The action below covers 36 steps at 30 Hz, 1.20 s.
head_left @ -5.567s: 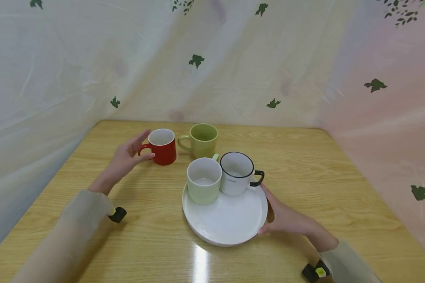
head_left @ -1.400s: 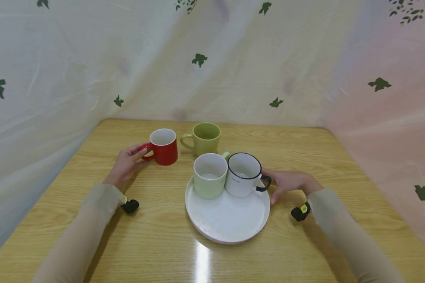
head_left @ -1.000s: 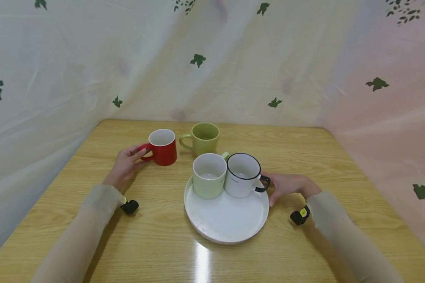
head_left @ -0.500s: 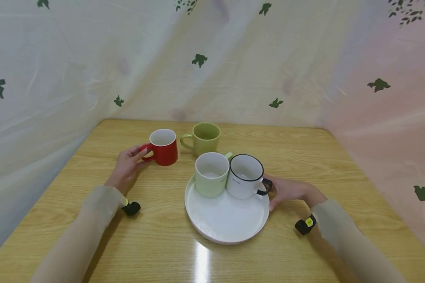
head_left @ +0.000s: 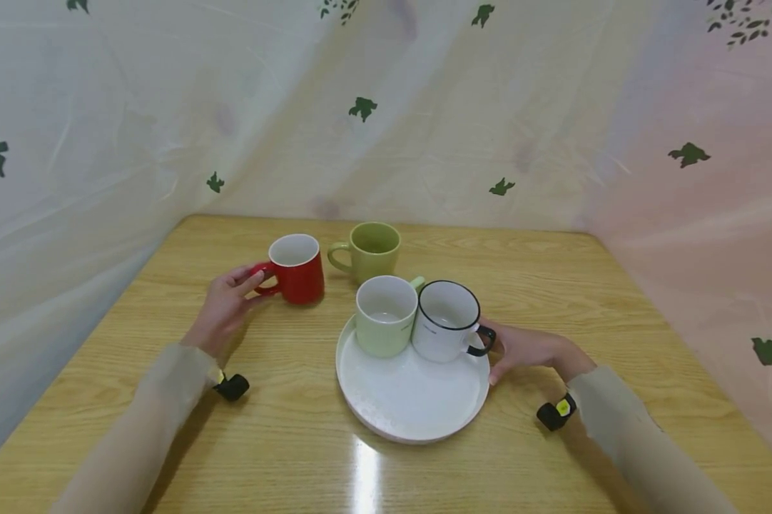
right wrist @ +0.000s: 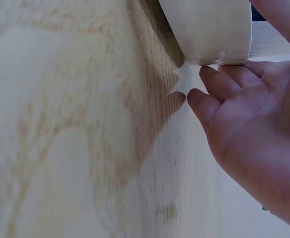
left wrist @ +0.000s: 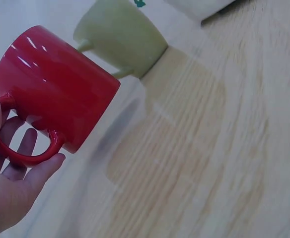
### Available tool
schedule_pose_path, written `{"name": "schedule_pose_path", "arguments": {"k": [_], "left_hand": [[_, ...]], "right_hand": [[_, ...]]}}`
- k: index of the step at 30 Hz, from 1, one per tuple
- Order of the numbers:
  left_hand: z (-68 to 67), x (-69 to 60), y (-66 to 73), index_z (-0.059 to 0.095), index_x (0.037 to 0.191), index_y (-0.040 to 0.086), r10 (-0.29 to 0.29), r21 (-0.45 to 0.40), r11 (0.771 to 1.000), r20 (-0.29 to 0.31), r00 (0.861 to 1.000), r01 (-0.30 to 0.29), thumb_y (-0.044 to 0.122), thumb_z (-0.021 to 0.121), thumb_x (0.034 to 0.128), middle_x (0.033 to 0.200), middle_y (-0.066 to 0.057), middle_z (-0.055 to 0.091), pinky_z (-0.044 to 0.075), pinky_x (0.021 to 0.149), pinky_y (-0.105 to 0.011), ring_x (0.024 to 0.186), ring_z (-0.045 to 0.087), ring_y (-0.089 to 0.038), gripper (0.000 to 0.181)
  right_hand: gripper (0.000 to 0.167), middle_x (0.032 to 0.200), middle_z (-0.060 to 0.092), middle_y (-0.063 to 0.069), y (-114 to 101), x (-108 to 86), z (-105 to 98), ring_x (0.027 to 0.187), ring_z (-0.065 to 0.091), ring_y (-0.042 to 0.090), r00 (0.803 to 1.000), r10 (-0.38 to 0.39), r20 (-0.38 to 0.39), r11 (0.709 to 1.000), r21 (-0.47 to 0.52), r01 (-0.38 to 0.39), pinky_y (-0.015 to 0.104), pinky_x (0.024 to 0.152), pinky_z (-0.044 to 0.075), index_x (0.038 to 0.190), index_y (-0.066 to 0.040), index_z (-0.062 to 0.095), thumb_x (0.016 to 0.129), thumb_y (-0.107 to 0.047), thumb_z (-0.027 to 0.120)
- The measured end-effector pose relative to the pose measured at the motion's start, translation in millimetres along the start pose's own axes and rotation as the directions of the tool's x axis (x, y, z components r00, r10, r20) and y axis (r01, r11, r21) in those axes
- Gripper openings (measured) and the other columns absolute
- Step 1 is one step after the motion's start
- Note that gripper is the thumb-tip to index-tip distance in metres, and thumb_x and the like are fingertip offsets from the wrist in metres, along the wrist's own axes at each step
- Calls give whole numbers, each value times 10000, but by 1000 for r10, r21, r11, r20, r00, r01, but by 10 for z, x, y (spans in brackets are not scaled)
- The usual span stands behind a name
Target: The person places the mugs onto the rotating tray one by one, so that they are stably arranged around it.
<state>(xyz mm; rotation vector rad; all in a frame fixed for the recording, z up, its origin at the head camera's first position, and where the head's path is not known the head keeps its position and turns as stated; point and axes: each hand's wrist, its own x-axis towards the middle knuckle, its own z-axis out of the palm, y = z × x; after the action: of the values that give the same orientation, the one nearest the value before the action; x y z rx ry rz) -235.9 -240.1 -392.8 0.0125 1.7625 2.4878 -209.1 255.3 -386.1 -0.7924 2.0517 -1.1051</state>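
My left hand (head_left: 224,308) grips the handle of the red mug (head_left: 300,280). In the left wrist view, the red mug (left wrist: 60,84) is upright relative to the table, its base just above its shadow. My right hand (head_left: 529,348) rests against the right side of the round white tray (head_left: 412,403), thumb and fingers spread. In the right wrist view, fingertips touch the tray's side wall (right wrist: 212,29). On the tray's back part stand a pale green mug (head_left: 384,328) and a white mug with a black rim (head_left: 440,343), side by side.
A yellow-green mug (head_left: 374,258) stands behind the tray, right of the red mug, its handle pointing left. The wooden table (head_left: 283,442) reaches back to a hanging light sheet (head_left: 264,107) with green leaf-like shapes.
My left hand, first loosely around the red mug's handle, has gripped it; the mug has moved slightly nearer. Both mugs on the tray have shifted right. My right hand has moved back along the tray's edge.
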Motion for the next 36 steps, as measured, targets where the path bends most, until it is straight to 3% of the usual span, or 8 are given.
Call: {"name": "schedule_pose_path", "arguments": {"k": [5,10,15,21,30,36], "left_hand": [[52,-95,97,681,1005,225,-22,43,999,-24,999,23,186,621,930,1023,141,690,581,828,-251,1096,581,-84,104],[104,-200,165,694,996,227,-6,25,1000,0,1000,6,167,617,932,1008,136,704,589,807,-245,976,642,-12,117],[177,-288,240,706,1016,225,-8,24,1000,17,1000,8,187,644,912,1012,128,715,592,807,-254,972,658,-26,127],[261,-366,270,727,1004,206,33,20,999,70,997,-34,137,608,937,1021,96,725,603,792,-270,969,677,-57,154],[425,-514,310,734,1017,214,49,66,996,141,989,-59,127,601,946,1049,82,708,600,811,-294,990,674,-85,175],[493,-600,323,730,1045,210,48,90,994,169,984,-64,116,578,962,1066,77,708,598,819,-293,1010,674,-92,197]], "right_hand": [[1170,1566,163,305,11,-3,6,1442,169,483,1000,17,0,1000,15,-17,632,1167,131,1526,20,-39,744,-88,825],[1179,1566,166,309,22,0,10,1443,167,488,1000,31,5,999,24,-31,632,1169,125,1525,21,-52,745,-94,824],[1182,1570,152,306,27,4,11,1443,164,489,1000,30,4,999,30,-30,634,1168,125,1525,17,-57,746,-93,824],[1190,1580,119,296,22,-2,13,1450,146,483,1000,30,-4,999,28,-30,624,1172,122,1530,1,-58,742,-99,828],[1182,1573,130,307,8,-17,29,1447,145,486,1000,20,-16,1000,21,-20,635,1166,123,1528,16,-44,737,-81,829],[1206,1598,53,280,-9,-21,31,1462,101,474,998,53,-18,998,34,-52,623,1172,119,1535,-19,-77,743,-105,829]]}}
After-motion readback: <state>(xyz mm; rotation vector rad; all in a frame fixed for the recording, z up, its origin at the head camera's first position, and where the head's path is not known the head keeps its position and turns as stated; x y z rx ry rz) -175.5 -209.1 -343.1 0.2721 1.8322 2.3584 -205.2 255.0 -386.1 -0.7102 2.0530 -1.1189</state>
